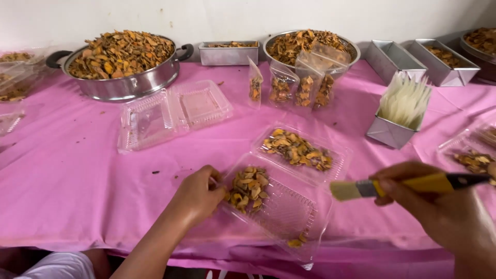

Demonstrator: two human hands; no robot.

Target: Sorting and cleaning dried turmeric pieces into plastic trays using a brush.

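An open clear plastic clamshell box (289, 217) lies on the pink tablecloth (67, 175) near the front edge. Its near half holds a small heap of dried orange-brown slices (248, 188); the far half (338, 155) holds a spread layer of the same slices. My left hand (199, 195) rests at the left rim of the near half, fingers touching the heap. My right hand (439, 206) is to the right of the box and grips a small paintbrush (408, 185) with a yellow and black handle, bristles pointing left towards the box.
An empty open clamshell box (173, 112) lies further back. A big steel pot (121, 62) and a steel bowl (310, 45) are heaped with slices. Clear filled pouches (299, 85) stand mid-table. Metal tins (230, 53) line the back; one tin (395, 129) holds folded clear bags.
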